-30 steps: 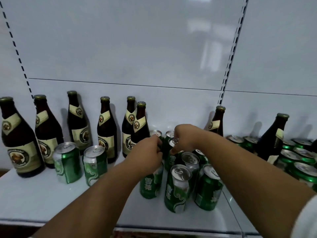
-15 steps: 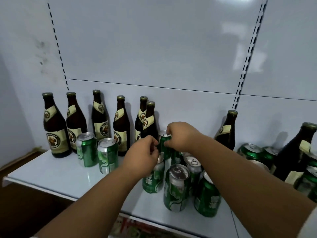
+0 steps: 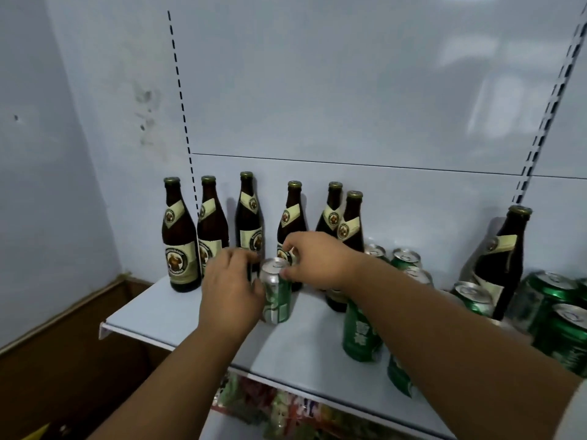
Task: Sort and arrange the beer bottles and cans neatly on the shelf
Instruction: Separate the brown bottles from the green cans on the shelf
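A: Where's the can sitting relative to our fingers?

B: Green-and-silver can [image 3: 277, 292] is standing upright on the white shelf [image 3: 178, 315], between both hands. Right hand [image 3: 317, 260] is pinching its rim at the top. Left hand [image 3: 230, 285] is curling around something just left of it; we can't tell what, it's hidden.

A: Materials?

B: Can is looking like glossy metal, cylindrical, pull-tab lid. Brown glass bottles [image 3: 247, 217] with cream labels are lining the back wall behind it. More green cans [image 3: 362, 335] are clustering to the right.
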`<state>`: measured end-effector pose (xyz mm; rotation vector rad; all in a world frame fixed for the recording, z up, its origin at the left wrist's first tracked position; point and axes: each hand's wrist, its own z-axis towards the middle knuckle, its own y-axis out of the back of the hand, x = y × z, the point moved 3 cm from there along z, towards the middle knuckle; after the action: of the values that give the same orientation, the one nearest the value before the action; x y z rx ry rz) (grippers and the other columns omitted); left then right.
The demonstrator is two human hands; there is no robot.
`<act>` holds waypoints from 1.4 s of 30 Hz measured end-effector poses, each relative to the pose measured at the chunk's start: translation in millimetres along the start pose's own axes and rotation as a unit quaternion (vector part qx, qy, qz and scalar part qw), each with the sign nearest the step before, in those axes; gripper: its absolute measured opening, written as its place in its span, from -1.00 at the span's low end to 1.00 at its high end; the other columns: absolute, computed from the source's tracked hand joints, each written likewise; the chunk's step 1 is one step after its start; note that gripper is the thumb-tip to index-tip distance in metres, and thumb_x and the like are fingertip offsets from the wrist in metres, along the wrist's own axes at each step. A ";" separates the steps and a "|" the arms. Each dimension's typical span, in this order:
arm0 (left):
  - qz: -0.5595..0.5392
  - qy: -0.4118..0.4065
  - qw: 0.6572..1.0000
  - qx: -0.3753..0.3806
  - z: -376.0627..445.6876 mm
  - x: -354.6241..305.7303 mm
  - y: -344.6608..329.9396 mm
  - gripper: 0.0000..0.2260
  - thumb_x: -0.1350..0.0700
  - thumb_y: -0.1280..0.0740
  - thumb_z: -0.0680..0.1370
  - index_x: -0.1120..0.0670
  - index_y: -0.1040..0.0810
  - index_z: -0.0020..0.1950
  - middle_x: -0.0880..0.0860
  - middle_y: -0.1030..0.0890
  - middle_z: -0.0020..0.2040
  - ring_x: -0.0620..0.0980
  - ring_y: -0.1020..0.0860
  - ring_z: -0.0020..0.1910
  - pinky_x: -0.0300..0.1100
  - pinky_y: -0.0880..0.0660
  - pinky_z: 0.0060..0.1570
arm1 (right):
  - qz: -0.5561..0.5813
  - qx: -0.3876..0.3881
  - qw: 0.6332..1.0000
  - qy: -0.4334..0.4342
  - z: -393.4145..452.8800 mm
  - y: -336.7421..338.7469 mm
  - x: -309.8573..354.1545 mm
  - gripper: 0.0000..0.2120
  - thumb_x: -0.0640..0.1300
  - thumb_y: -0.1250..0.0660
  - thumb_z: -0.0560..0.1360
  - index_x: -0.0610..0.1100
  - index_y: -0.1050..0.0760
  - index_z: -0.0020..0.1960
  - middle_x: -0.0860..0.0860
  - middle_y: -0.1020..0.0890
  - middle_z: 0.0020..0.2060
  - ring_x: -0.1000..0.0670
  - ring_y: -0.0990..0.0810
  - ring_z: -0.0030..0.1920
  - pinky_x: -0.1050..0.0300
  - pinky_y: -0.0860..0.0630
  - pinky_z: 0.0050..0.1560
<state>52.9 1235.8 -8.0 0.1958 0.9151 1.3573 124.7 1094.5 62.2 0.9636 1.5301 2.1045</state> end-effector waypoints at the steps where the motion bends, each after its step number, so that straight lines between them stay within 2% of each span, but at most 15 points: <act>1: -0.005 0.013 1.000 0.001 3.2 10.3 2.7 -0.63 0.20 -0.44 0.41 0.07 -0.55 0.20 0.07 -0.50 0.15 0.11 -0.42 0.18 -0.04 -0.38 0.18 | -0.007 0.007 1.000 -0.005 8.2 -9.1 8.0 -0.49 0.03 -0.42 0.49 -0.09 -0.40 0.37 -0.06 -0.56 0.15 -0.07 -0.55 0.10 0.06 -0.52 0.06; 3: -0.016 0.016 0.999 0.023 11.2 26.8 4.0 -0.56 0.20 -0.44 0.40 0.07 -0.51 0.27 0.08 -0.47 0.21 0.13 -0.41 0.23 -0.01 -0.38 0.23 | -0.034 0.016 0.999 -0.031 24.5 -29.3 19.6 -0.41 0.09 -0.39 0.49 -0.10 -0.32 0.43 -0.10 -0.52 0.23 -0.13 -0.53 0.18 0.01 -0.52 0.14; 5: -0.020 0.007 0.998 0.063 18.1 39.6 -0.2 -0.53 0.15 -0.44 0.43 0.05 -0.46 0.33 0.08 -0.43 0.28 0.13 -0.39 0.28 -0.02 -0.36 0.27 | -0.053 0.019 0.996 -0.067 35.9 -48.7 24.6 -0.39 0.13 -0.37 0.49 -0.11 -0.32 0.43 -0.11 -0.51 0.23 -0.15 -0.52 0.18 -0.02 -0.52 0.15; 8: -0.041 0.001 0.993 0.111 26.8 54.2 -11.3 -0.51 0.09 -0.42 0.47 0.01 -0.41 0.39 0.09 -0.34 0.39 0.14 -0.35 0.37 0.03 -0.37 0.36 | -0.060 0.001 0.993 -0.101 38.2 -62.3 26.6 -0.48 0.10 -0.38 0.49 -0.12 -0.39 0.36 -0.10 -0.53 0.17 -0.14 -0.54 0.13 -0.04 -0.54 0.12; 11: -0.055 0.002 0.990 0.128 33.9 61.4 -23.8 -0.52 0.04 -0.44 0.47 0.00 -0.40 0.36 0.15 -0.28 0.46 0.20 -0.34 0.41 0.12 -0.39 0.35 | -0.042 -0.047 0.990 -0.123 26.6 -57.2 26.6 -0.58 0.09 -0.40 0.48 -0.10 -0.46 0.25 -0.05 -0.56 0.10 -0.08 -0.54 0.06 0.03 -0.53 0.05; 15: -0.028 -0.006 0.993 0.116 37.7 65.6 -33.0 -0.57 0.03 -0.47 0.45 0.02 -0.47 0.28 0.21 -0.40 0.37 0.29 -0.43 0.26 0.14 -0.47 0.21 | -0.028 -0.121 0.980 -0.154 -2.7 -38.0 32.6 -0.57 0.13 -0.41 0.47 -0.08 -0.46 0.23 -0.04 -0.53 0.05 -0.06 -0.52 0.04 -0.03 -0.53 0.08; 18: -0.040 -0.061 0.993 0.097 35.2 58.8 -30.5 -0.64 0.11 -0.50 0.40 0.05 -0.54 0.17 0.20 -0.50 0.20 0.28 -0.49 0.10 0.10 -0.49 0.06 | -0.006 -0.167 0.973 -0.162 -32.7 -16.2 41.3 -0.51 0.14 -0.41 0.47 -0.03 -0.44 0.32 0.00 -0.53 0.11 -0.02 -0.53 0.05 -0.01 -0.54 0.11; 20: -0.079 -0.114 0.986 0.090 25.2 44.3 -25.2 -0.64 0.15 -0.53 0.38 0.06 -0.57 0.15 0.18 -0.51 0.15 0.26 -0.49 0.08 0.06 -0.47 0.02 | 0.004 -0.197 0.966 -0.170 -56.5 -2.0 43.4 -0.53 0.12 -0.42 0.47 -0.02 -0.46 0.32 0.04 -0.54 0.13 0.02 -0.53 0.05 0.06 -0.53 0.10; 22: -0.144 -0.165 0.972 0.091 12.1 20.7 -16.9 -0.62 0.14 -0.53 0.38 0.05 -0.57 0.17 0.14 -0.50 0.15 0.18 -0.48 0.11 -0.02 -0.45 0.04 | 0.005 -0.219 0.958 -0.184 -78.6 10.7 40.8 -0.57 0.11 -0.43 0.47 -0.01 -0.50 0.28 0.05 -0.57 0.10 0.05 -0.53 0.03 0.11 -0.51 0.07; 25: -0.198 -0.201 0.951 0.127 -2.3 -19.4 -11.4 -0.63 0.04 -0.52 0.41 -0.04 -0.53 0.18 -0.02 -0.48 0.12 -0.03 -0.43 0.09 -0.18 -0.36 0.03 | -0.007 -0.228 0.948 -0.222 -99.1 25.9 25.2 -0.58 0.11 -0.43 0.45 0.01 -0.52 0.26 0.05 -0.61 0.11 0.02 -0.57 0.08 0.07 -0.53 0.11; 27: -0.222 -0.196 0.943 0.151 -8.1 -39.7 -13.7 -0.65 0.01 -0.51 0.41 -0.09 -0.53 0.16 -0.09 -0.45 0.10 -0.12 -0.40 0.05 -0.24 -0.32 0.01 | -0.006 -0.234 0.941 -0.245 -108.7 36.6 12.4 -0.56 0.11 -0.42 0.45 -0.01 -0.51 0.28 0.05 -0.61 0.15 0.02 -0.57 0.13 0.06 -0.53 0.16; 30: -0.238 -0.183 0.937 0.180 -14.9 -57.1 -22.3 -0.66 0.03 -0.53 0.40 -0.09 -0.54 0.12 -0.09 -0.47 0.10 -0.09 -0.45 0.07 -0.22 -0.36 0.02 | -0.001 -0.263 0.931 -0.253 -119.3 56.1 -5.4 -0.53 0.12 -0.44 0.45 -0.02 -0.51 0.30 0.06 -0.60 0.20 0.04 -0.55 0.18 0.15 -0.48 0.15; 36: -0.237 -0.157 0.932 0.224 -30.5 -70.4 -38.3 -0.66 0.01 -0.54 0.38 -0.13 -0.54 0.10 -0.12 -0.48 0.10 -0.06 -0.48 0.12 -0.10 -0.48 0.09 | 0.036 -0.328 0.912 -0.243 -113.4 87.8 -37.3 -0.54 0.08 -0.44 0.47 -0.05 -0.48 0.32 0.09 -0.57 0.12 0.09 -0.50 0.06 0.19 -0.41 0.08; 38: -0.238 -0.153 0.931 0.228 -36.4 -72.8 -41.6 -0.65 0.01 -0.56 0.37 -0.11 -0.54 0.10 -0.11 -0.49 0.11 -0.07 -0.48 0.12 -0.08 -0.50 0.10 | 0.009 -0.315 0.918 -0.240 -102.0 89.1 -47.9 -0.54 0.06 -0.42 0.48 -0.07 -0.47 0.32 0.08 -0.55 0.08 0.08 -0.47 0.03 0.21 -0.37 0.03; 42: -0.241 -0.137 0.934 0.227 -43.9 -77.2 -43.6 -0.64 0.01 -0.56 0.36 -0.16 -0.51 0.07 -0.14 -0.47 0.10 -0.09 -0.47 0.10 -0.07 -0.51 0.11 | -0.038 -0.259 0.935 -0.241 -76.5 78.4 -70.8 -0.56 0.03 -0.39 0.47 -0.11 -0.46 0.28 -0.06 -0.57 0.10 -0.05 -0.52 0.03 0.15 -0.37 -0.09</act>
<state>61.5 1139.5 -28.7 0.4690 0.9506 0.6319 127.8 969.7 99.6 1.0804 0.7082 1.8779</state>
